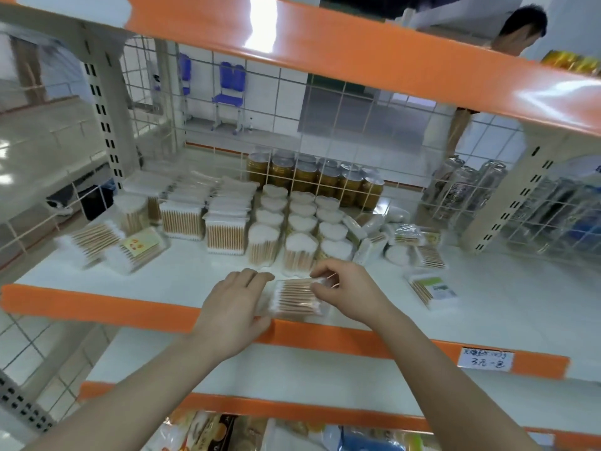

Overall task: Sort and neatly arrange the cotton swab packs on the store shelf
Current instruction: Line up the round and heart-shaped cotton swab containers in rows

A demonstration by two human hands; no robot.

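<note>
A flat clear pack of wooden cotton swabs point(294, 297) lies at the front edge of the white shelf point(195, 275). My left hand point(234, 304) holds its left end, thumb under the orange lip. My right hand point(344, 288) pinches its right end. Behind them stand rows of heart-shaped swab tubs point(299, 229) and rectangular swab packs point(224, 236). Two packs point(113, 245) lie loose at the left. Several small packs point(406, 245) sit jumbled at the right, and one with a green label point(432, 289) lies apart.
Brown jars point(312, 177) stand behind the wire grid at the back. Clear glasses point(468, 187) fill the back right. The orange shelf above point(357, 56) overhangs. A price tag point(484, 359) hangs on the front lip. A person stands beyond the shelving at upper right.
</note>
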